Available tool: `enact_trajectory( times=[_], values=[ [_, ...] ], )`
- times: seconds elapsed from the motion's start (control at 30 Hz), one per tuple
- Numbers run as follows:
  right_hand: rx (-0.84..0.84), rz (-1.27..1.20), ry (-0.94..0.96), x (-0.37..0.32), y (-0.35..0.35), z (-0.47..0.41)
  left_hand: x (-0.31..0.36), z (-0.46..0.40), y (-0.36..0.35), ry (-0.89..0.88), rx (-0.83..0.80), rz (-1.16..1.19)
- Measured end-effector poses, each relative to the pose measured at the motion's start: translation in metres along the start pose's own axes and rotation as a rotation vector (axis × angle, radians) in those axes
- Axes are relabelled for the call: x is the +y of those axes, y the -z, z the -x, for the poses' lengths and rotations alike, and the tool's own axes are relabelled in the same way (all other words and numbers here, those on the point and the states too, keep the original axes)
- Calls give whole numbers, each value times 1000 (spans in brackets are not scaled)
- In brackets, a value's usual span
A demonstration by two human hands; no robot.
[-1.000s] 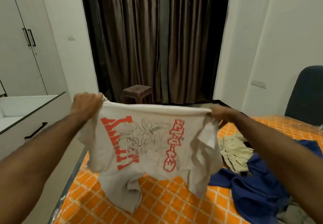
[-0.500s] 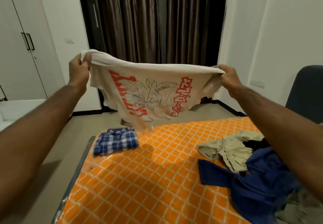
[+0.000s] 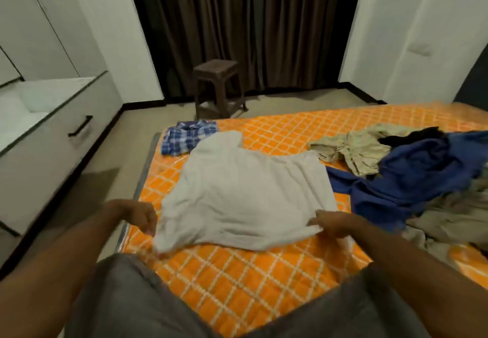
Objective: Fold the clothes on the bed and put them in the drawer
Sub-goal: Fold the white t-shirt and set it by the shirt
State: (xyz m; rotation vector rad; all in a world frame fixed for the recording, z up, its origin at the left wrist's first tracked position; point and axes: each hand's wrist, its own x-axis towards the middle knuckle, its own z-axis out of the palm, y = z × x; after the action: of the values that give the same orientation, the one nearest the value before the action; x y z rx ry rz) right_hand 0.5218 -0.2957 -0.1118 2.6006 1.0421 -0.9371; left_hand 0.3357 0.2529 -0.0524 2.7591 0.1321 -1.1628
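The white T-shirt (image 3: 245, 195) lies spread on the orange checked bed cover (image 3: 237, 285), plain side up, with its near edge toward the person. The right hand (image 3: 334, 223) pinches the near right corner of the cloth between thumb and fingers. The left hand (image 3: 140, 216) is at the near left corner with the fingers curled, but the picture is blurred there, so I cannot tell if it really holds the cloth or is only beside it.

The step in hand seems to be laying the shirt flat before folding. To do it well, both corners should be pulled gently toward the person and a little apart, so that the wrinkles in the middle go out. The far end touches the folded blue plaid shirt (image 3: 186, 138), so it is better to keep the T-shirt a little nearer. After that, the sides can be folded to the middle.

On the right, the beige garment (image 3: 351, 150) and the blue garment (image 3: 412, 179) wait unfolded in a heap. The open drawer (image 3: 60, 126) stands at the left of the bed.
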Motion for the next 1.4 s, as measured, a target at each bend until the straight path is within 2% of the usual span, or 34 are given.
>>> enact_trajectory(
  times=[0.07, 0.1, 0.23, 0.3, 0.4, 0.5, 0.57, 0.67, 0.73, 0.8, 0.9, 0.97, 1.03, 1.07, 1.13, 1.2, 1.23, 1.3, 1.37, 1.4],
  values=[
    [-42, 4, -12, -6, -23, -2, 12, -11, -12, 128, -129, 50],
    [-13, 4, -11, -6, -26, -1, 18, -17, -13, 142, -134, 28],
    [29, 81, -13, -3, -23, 2, 64, -41, -10, -71, 129, -224],
    [35, 93, 8, 0, -23, 0, 93, -54, -13, -130, 205, -364],
    [50, 52, 24, 4, -30, -3, 122, -73, -24, -75, 187, -410],
    [75, -27, 66, 7, -37, -5, 116, -85, -34, 32, 160, -377],
    [110, -96, 91, 10, -42, -6, 111, -85, -35, 55, 159, -445],
    [135, -181, 119, 17, -47, -8, 110, -83, -30, -88, 229, -732],
    [128, -165, 104, 21, -46, -7, 107, -76, -25, -250, 257, -782],
    [76, -95, 107, 29, -43, -8, 105, -72, -20, -334, 156, -644],
    [-77, -51, 184, 36, -51, -3, 107, -70, -18, -263, -110, -459],
    [-148, -184, 219, 41, -53, 2, 112, -71, -22, -224, -204, -367],
    [-128, -444, 234, 45, -48, 9, 120, -72, -28, -216, -255, -300],
    [-53, -587, 220, 48, -46, 12, 129, -73, -29, -194, -282, -253],
    [250, -774, 103, 52, -42, 15, 145, -78, -30, -136, -322, -189],
    [572, -776, -139, 59, -43, 10, 161, -83, -31, -83, -386, -165],
    [617, -739, -269, 65, -47, 8, 167, -91, -34, -90, -405, -195],
    [449, -739, -455, 69, -53, 5, 179, -98, -39, -104, -400, -270],
    [257, -855, -499, 68, -60, 3, 187, -101, -42, -163, -333, -277],
    [241, -902, -483, 66, -64, 5, 191, -103, -42, -218, -272, -259]
  ],
)
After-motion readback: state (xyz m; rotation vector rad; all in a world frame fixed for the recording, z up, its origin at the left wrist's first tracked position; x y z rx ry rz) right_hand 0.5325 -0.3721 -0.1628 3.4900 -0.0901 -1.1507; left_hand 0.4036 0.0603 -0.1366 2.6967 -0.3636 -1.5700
